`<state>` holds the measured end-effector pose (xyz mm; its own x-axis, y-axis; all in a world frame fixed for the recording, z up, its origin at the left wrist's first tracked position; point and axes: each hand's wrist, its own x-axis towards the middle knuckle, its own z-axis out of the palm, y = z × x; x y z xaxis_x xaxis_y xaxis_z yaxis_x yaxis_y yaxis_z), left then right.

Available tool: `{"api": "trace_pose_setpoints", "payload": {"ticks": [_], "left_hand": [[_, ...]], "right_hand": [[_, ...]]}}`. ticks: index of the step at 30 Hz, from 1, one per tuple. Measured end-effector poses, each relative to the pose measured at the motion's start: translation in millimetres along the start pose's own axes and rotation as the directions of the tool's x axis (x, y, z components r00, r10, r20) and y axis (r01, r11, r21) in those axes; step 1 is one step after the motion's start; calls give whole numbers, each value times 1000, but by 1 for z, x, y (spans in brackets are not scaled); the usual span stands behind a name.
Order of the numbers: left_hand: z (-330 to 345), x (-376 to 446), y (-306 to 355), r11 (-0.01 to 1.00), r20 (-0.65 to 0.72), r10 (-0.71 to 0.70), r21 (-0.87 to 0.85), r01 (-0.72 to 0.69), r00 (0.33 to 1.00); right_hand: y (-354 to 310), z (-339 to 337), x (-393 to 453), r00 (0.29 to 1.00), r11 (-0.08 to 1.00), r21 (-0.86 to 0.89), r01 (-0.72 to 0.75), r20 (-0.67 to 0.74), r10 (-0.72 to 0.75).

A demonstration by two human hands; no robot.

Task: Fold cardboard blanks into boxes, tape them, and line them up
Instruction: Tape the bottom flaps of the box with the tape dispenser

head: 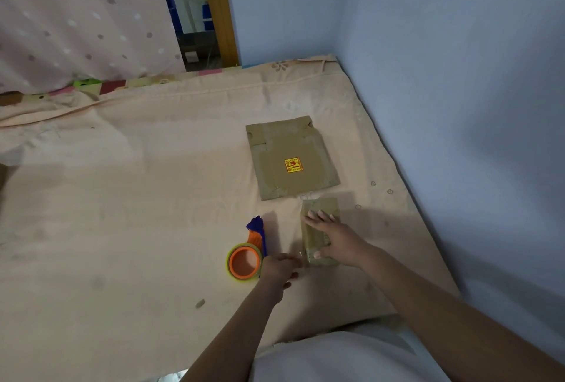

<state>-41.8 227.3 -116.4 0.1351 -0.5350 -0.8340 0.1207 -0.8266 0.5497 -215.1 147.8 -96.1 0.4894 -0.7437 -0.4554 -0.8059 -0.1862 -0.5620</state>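
Two hands work on the bed: right hand lies flat, fingers straight, on a small box; left hand, blurred, grip unclear, touches the box's near-left corner. Tape dispenser just left; flat cardboard blank just beyond, blue wall at right.

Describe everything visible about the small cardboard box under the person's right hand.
The small cardboard box is a brown, folded-up oblong, glossy with what looks like clear tape. It lies flat on the peach bedsheet, long axis running away from the person, just nearer than the flat cardboard blank. The right hand presses on its top with straight, spread fingers. The left hand is at its near left corner, blurred, beside the tape dispenser.
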Motion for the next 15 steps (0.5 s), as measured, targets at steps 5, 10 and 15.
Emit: {"api": "trace_pose_setpoints", "payload": {"ticks": [5,10,15], "left_hand": [[12,3,-6,997,-13,-30,-73,29,999],[19,-1,-11,986,-42,-52,-162,44,998],[23,-5,-3,991,-214,32,-123,-60,976]], "right_hand": [[0,1,0,1000,1000,9,17,-11,-17],[3,0,-1,1000,1000,-2,27,-17,-27],[-1,1,-1,1000,1000,-16,22,0,-22]]}}
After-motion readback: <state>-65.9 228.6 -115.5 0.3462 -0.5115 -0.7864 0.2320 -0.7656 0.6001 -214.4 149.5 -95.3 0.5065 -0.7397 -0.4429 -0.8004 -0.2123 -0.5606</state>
